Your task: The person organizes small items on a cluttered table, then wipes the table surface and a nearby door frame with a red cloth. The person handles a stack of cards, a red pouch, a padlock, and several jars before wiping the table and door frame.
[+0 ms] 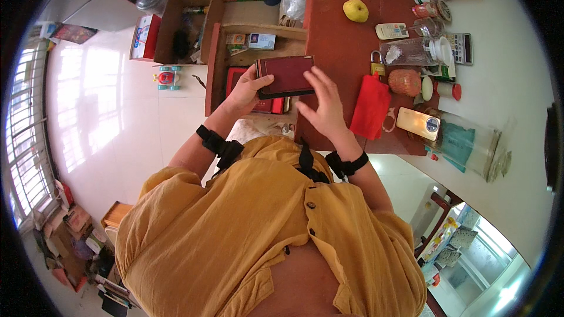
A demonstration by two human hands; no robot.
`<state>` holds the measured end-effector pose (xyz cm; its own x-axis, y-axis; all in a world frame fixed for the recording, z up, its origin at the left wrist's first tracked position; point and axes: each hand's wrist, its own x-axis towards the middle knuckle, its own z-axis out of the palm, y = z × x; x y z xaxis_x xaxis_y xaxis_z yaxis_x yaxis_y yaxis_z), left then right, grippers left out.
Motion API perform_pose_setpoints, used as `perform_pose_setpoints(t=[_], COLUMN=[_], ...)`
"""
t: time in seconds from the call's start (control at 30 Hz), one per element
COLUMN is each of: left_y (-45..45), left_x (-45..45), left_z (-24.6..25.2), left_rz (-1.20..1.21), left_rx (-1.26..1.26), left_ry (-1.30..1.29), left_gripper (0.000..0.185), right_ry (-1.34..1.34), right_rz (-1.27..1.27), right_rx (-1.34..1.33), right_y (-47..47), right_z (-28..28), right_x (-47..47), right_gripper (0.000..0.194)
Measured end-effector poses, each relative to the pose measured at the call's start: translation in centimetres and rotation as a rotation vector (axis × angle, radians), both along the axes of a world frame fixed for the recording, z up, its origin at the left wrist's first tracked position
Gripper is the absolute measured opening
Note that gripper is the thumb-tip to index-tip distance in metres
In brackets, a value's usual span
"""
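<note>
My left hand (245,90) grips the left edge of a dark red leather-like wallet or booklet (286,75) with a black border, its thumb on top. Over the wallet's right end hovers my right hand (324,101), fingers apart; whether a fingertip touches the cover I cannot tell. Both hands are above an open wooden drawer (212,70). Inside the drawer, red booklets (264,106) lie partly hidden beneath the wallet. A photo card (261,41) and a small orange packet (236,39) lie towards the drawer's far side.
On the red-brown tabletop (328,22) are a yellow apple (355,10), a padlock (377,64), a red cloth pouch (371,106), a remote control (392,31), a plastic jar (407,51) and a phone (417,124). A cardboard box (165,31) and a toy car (167,78) are left of the drawer.
</note>
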<state>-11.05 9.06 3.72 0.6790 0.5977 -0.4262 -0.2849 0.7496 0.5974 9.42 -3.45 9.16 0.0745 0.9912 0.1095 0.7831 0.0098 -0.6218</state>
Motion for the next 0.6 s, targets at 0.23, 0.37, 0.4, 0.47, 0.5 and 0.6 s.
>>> perform_pose_setpoints(t=[0.23, 0.37, 0.4, 0.47, 0.5, 0.6], left_y=[0.2, 0.5, 0.5, 0.4, 0.5, 0.4], left_x=[0.8, 0.4, 0.2, -0.4, -0.6, -1.9], left_z=[1.1, 1.0, 0.9, 0.4, 0.0, -1.7], left_rz=[-0.11, -0.139, -0.147, -0.167, -0.166, -0.125], left_rx=[0.143, 0.06, 0.026, -0.043, -0.041, -0.019], left_ry=[-0.075, -0.07, -0.023, 0.069, 0.075, 0.118], left_gripper=[0.047, 0.048, 0.047, 0.047, 0.045, 0.041], right_ry=[0.954, 1.001, 0.989, 1.0, 0.969, 0.776], right_rz=[-0.319, -0.421, -0.447, -0.495, -0.482, -0.471], right_rx=[-0.134, -0.254, -0.276, -0.313, -0.326, -0.385], right_y=[1.5, 1.6, 1.7, 1.6, 1.6, 1.7], right_z=[-0.6, -1.7, -2.2, -3.2, -3.6, -4.6], right_x=[1.5, 0.7, 0.3, -0.7, -0.9, -1.0], right_gripper=[0.065, 0.053, 0.052, 0.05, 0.05, 0.047])
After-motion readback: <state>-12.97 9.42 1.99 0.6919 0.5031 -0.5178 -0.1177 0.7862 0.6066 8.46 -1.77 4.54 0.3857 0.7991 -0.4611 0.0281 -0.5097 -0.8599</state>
